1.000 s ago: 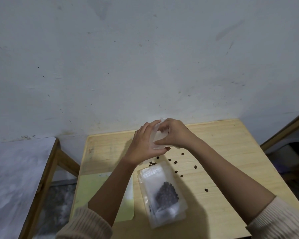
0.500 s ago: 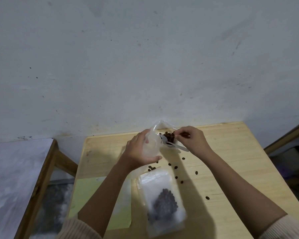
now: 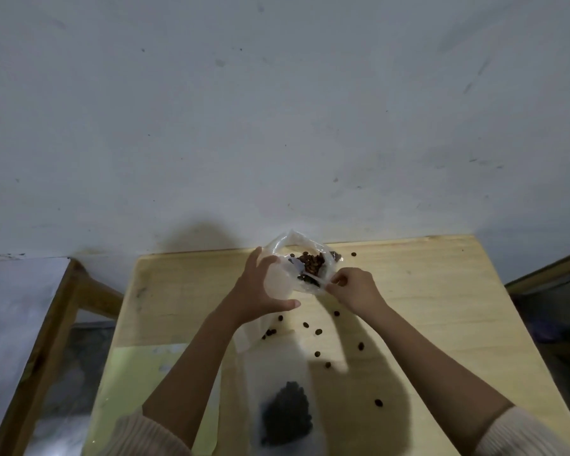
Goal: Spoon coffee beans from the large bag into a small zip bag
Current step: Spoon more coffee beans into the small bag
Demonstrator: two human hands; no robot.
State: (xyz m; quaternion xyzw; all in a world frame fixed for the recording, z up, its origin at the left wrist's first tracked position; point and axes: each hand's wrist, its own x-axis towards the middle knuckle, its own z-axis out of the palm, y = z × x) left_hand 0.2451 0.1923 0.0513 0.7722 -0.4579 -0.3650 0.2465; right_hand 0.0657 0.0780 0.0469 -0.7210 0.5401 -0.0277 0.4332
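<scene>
Two bare hands hold a small clear plastic zip bag [image 3: 301, 269] of brown coffee beans [image 3: 312, 262] above the pale wooden table [image 3: 441, 307], mouth up: left hand [image 3: 260, 291] wrapped around its side, right hand [image 3: 352, 289] pinching a white plastic spoon [image 3: 310, 277]. Nearer the person lies a large clear bag [image 3: 280, 399], long axis toward them. Loose beans [image 3: 318, 332] scatter between. Behind the table stands a scuffed grey wall [image 3: 277, 110].

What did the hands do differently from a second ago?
The right hand pulled away to the right with the spoon, so the open bag now shows its beans. The left hand kept holding that bag. The other bag and the spilled beans stayed on the table.
</scene>
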